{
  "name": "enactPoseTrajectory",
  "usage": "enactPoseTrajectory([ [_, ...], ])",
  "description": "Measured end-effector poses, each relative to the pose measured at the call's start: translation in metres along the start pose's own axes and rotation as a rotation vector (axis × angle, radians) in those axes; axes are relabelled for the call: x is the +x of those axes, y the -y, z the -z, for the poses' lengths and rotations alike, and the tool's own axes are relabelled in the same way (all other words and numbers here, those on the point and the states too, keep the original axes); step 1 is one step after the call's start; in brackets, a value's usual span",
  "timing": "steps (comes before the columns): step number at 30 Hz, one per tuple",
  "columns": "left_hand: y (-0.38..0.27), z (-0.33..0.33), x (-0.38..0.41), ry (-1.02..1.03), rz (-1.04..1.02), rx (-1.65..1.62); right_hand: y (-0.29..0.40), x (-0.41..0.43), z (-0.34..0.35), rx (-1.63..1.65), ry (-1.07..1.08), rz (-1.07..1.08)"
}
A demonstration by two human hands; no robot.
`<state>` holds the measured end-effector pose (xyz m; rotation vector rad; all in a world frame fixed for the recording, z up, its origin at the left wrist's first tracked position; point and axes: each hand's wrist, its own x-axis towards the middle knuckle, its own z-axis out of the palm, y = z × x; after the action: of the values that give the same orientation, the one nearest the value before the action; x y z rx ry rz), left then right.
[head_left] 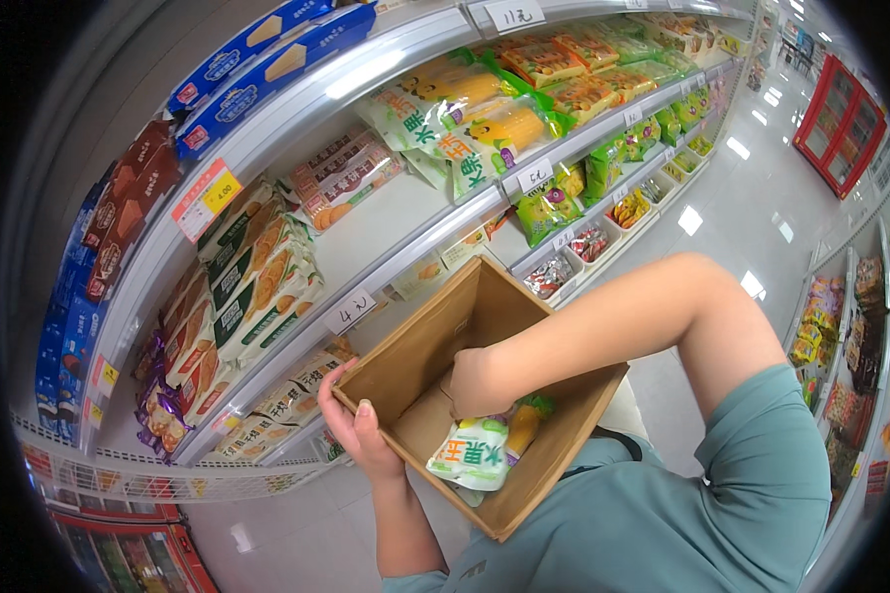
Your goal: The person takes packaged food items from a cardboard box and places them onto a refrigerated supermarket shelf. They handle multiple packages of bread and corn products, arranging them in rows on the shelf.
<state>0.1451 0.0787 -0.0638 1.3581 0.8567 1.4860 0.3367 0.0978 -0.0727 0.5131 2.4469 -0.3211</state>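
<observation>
An open cardboard box (423,356) is tilted in front of my body, beside the shelf. My left hand (363,430) grips its near left rim, with the thumb along the edge. My right hand (478,385) reaches down inside, its fingers bent and mostly hidden behind the back of the hand. Directly below that hand lies a plastic packet of corn (475,452), white and green with printed writing. Yellow corn shows at its right side. Whether the right fingers hold the packet is hidden.
To the left and ahead runs a store shelf (430,230). It carries corn packets (489,133), cracker packs (259,289), biscuit packs (348,178) and blue wafer boxes (267,74). Low trays of small sweets (589,241) sit beyond the box. Another stocked shelf (849,370) lines the aisle's right side.
</observation>
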Motion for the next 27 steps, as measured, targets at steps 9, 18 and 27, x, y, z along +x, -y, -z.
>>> enactPoseTrajectory([
  [9,0.003,0.028,-0.002,-0.062,-0.004,-0.052,-0.002,-0.169,0.033,0.578,-0.719,0.133],
  [18,0.004,0.021,-0.003,-0.048,-0.017,-0.033,-0.084,-0.222,-0.03,0.198,-1.465,-0.629],
  [27,0.009,0.023,0.0,-0.036,-0.02,-0.023,-0.193,-0.218,-0.029,-0.529,-1.403,-1.184],
])
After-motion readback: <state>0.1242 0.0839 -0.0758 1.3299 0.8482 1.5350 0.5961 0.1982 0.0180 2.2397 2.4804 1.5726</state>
